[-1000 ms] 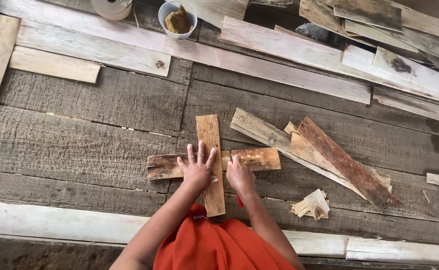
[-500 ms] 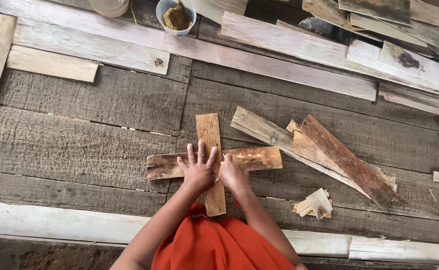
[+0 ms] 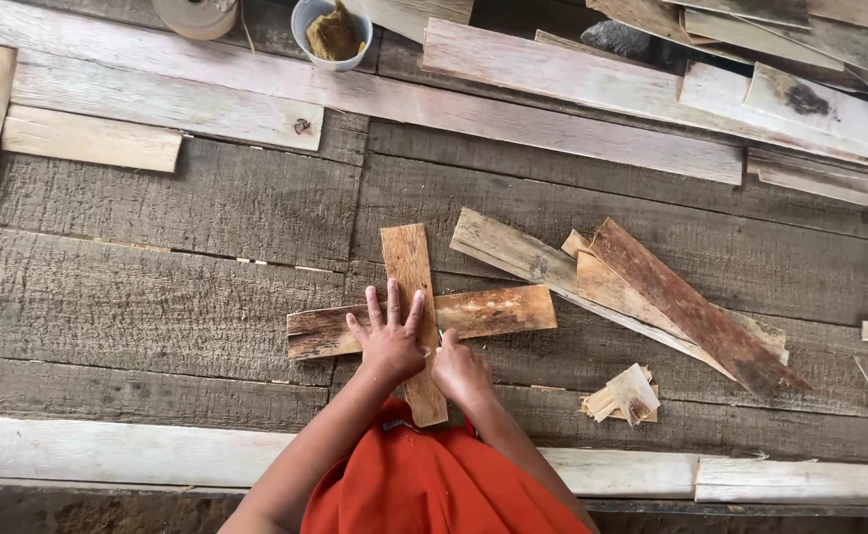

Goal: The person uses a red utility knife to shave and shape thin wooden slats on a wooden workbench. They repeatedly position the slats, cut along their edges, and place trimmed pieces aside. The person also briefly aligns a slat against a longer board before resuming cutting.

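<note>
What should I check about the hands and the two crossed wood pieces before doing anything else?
1. Left hand flat on the crossing, fingers spread: ok.
2. Right hand beside the crossing, curled; whether it holds a small tool: cannot tell.
3. Upright wood strip lies over the sideways wood strip, forming a cross: ok.
4. Strips fastened together: cannot tell.
5. Loose pile of wood scraps lies apart from the cross, to the right: ok.
6. Small cup stands far from both hands: ok.

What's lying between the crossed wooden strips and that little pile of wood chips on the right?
Only bare plank floor separates the crossed strips from the chip pile, in the head view.
</note>
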